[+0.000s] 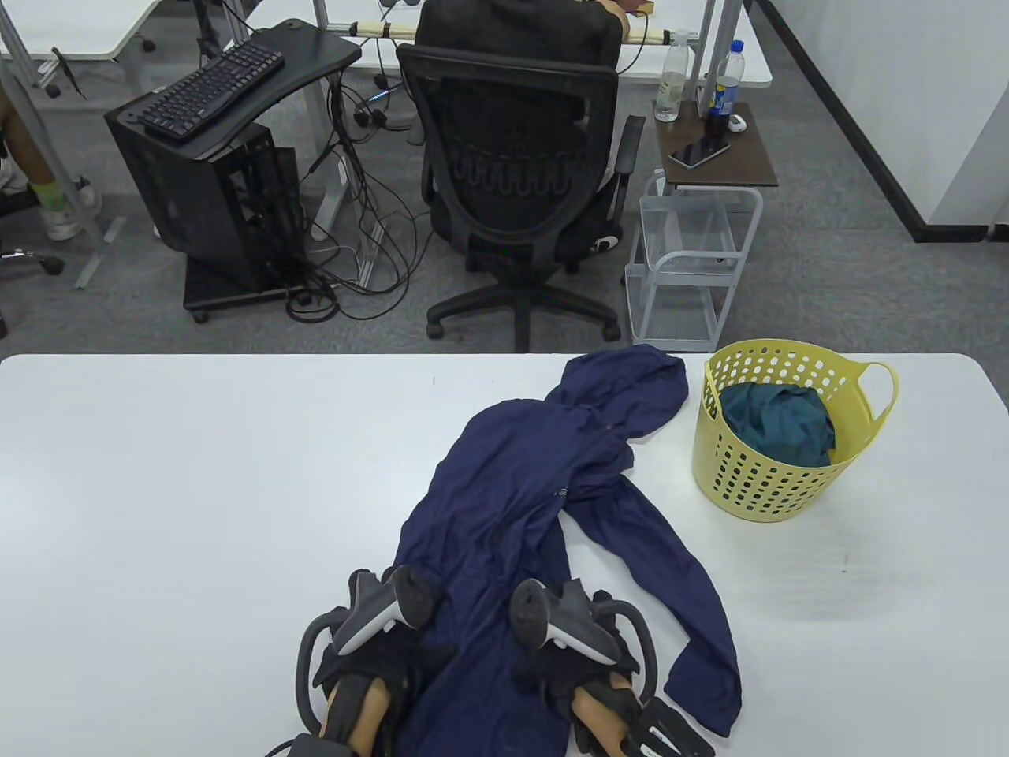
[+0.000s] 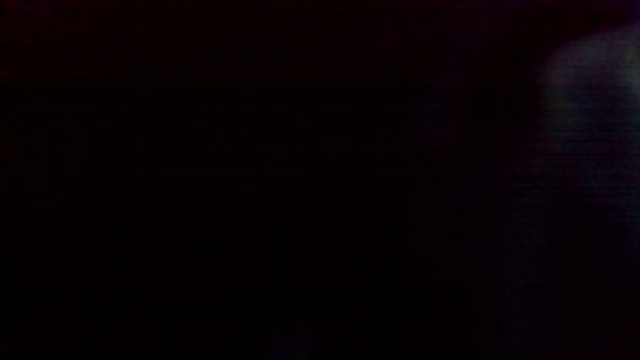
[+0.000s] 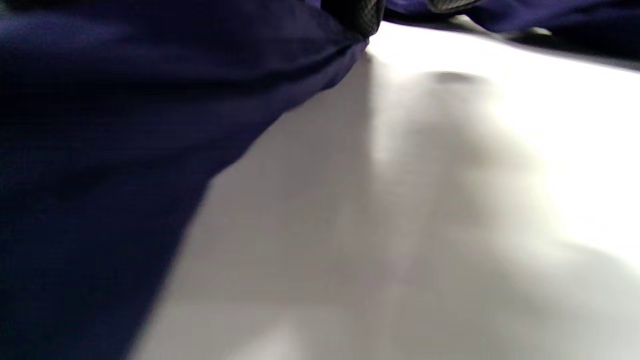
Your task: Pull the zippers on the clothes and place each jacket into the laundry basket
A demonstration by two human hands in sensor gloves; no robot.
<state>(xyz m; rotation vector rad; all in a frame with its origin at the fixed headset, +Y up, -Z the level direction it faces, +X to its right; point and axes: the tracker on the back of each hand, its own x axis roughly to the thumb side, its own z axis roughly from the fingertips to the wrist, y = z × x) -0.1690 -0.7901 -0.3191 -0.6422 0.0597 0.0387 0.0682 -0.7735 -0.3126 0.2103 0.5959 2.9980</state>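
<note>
A navy hooded jacket [image 1: 520, 473] lies lengthwise on the white table [image 1: 197, 489], its hood near a yellow laundry basket [image 1: 757, 481] that holds a teal garment [image 1: 776, 422]. Both hands are at the jacket's near hem. My left hand [image 1: 390, 631] is at the hem's left side, with its fingers hidden under the tracker; the left wrist view is almost black. My right hand [image 1: 552, 635] is at the hem's right side. In the right wrist view a gloved fingertip [image 3: 357, 15] holds the edge of the jacket [image 3: 100, 125] just above the table [image 3: 400, 200].
One jacket sleeve [image 1: 678, 599] trails toward the front right of the table. Behind the table stand an office chair [image 1: 520, 181] with a person in it, a white wire cart [image 1: 694, 252] and a computer stand [image 1: 221, 158].
</note>
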